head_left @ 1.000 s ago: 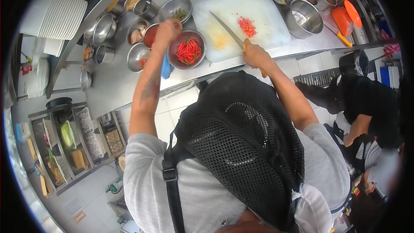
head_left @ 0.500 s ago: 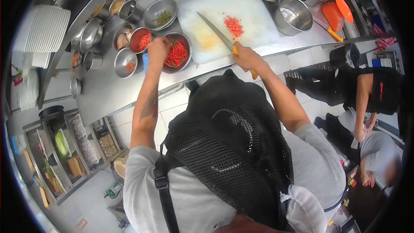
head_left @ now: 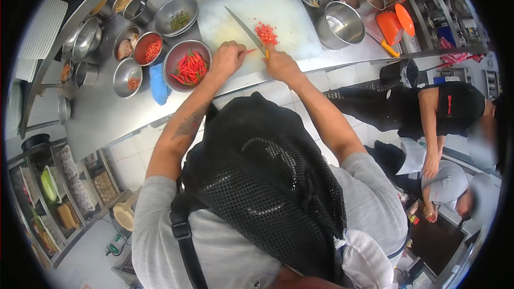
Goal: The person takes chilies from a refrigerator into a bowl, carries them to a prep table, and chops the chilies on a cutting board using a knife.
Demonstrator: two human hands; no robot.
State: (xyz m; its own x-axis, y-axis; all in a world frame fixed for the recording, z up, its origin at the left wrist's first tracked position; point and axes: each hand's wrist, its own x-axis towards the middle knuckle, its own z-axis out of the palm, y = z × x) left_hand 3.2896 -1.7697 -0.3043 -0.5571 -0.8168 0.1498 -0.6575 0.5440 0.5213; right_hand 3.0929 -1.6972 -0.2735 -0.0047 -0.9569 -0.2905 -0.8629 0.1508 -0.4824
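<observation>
My left hand (head_left: pixel 228 59) is closed on a red chili (head_left: pixel 248 52), whose tip sticks out to the right over the near part of the white cutting board (head_left: pixel 300 8). In my right hand (head_left: pixel 282 66) is a knife (head_left: pixel 242 26) with a yellow handle, its long blade slanting up and left across the board. Chopped red chili (head_left: pixel 266 33) lies in a small heap just beyond my right hand. Left of my left hand stands a metal bowl of whole red chilies (head_left: pixel 191 68). A blue cloth (head_left: pixel 159 84) lies beside that bowl.
Several metal bowls crowd the left, one with chopped chili (head_left: pixel 153 50), another with green bits (head_left: pixel 180 21). Right of the board stand a metal pot (head_left: pixel 343 25) and an orange container (head_left: pixel 390 27). Two other people (head_left: pixel 460 106) are at the right, beyond the counter edge.
My left hand has moved right, from between the chili bowls to the board, and now holds a chili. The knife remains in my right hand. The whole view has shifted a little.
</observation>
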